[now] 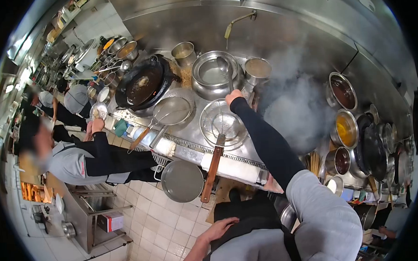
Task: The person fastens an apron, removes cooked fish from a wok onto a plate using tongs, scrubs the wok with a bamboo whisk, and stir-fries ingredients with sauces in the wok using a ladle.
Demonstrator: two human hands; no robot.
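Observation:
My right hand (234, 96) is closed around the handle of a ladle (229, 74). The ladle's bowl lies over a round steel pot (196, 83) that holds pale liquid. Below that hand, a wire strainer (208, 119) with a wooden handle rests across a basin on the steel counter. Thick steam hides most of a wok (306, 150) to the right of my sleeve. Down by my waist, my left hand (224, 228) lies flat against my dark apron (249, 216), holding nothing.
A black wok (145, 82) sits on the left burner, near another strainer (173, 108). A grey pan (182, 181) juts out at the counter's front edge. On the left stands a co-worker (76, 162) holding a small bowl (98, 110). Sauce bowls (347, 128) line the right side.

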